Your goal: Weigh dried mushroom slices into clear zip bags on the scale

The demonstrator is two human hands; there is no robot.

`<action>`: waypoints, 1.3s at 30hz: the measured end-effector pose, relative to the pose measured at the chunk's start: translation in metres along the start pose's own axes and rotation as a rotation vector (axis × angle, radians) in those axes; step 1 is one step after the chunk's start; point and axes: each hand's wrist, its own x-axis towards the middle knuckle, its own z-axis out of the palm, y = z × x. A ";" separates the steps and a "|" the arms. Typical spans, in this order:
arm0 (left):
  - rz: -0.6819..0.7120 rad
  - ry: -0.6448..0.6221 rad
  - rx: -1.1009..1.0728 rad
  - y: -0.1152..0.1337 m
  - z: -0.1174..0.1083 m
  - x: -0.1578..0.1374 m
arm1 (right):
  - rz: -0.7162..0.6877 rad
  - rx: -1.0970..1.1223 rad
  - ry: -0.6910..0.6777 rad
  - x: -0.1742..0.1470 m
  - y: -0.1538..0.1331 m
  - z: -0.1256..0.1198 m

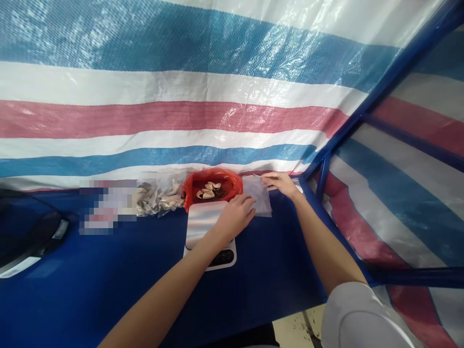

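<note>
Lying right of the red bag: clear plastic bag, likely light, limp, slippery; best pinched by an edge. Right hand: pinching a slim metal tool. Left hand: loosely curled, hold unclear. Red bag: pale, dry-looking pieces. Filled clear bags, left: similar pieces.

left hand near red bag
</note>
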 end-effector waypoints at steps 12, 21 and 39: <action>0.118 -0.334 0.238 0.008 0.017 0.004 | -0.086 -0.240 0.034 0.025 0.017 0.011; 0.075 -0.321 0.271 0.009 0.019 0.007 | -0.425 -0.785 0.213 0.003 0.007 0.007; 0.073 -0.283 0.287 0.002 0.028 0.001 | -0.773 -1.147 -0.175 0.005 0.039 0.035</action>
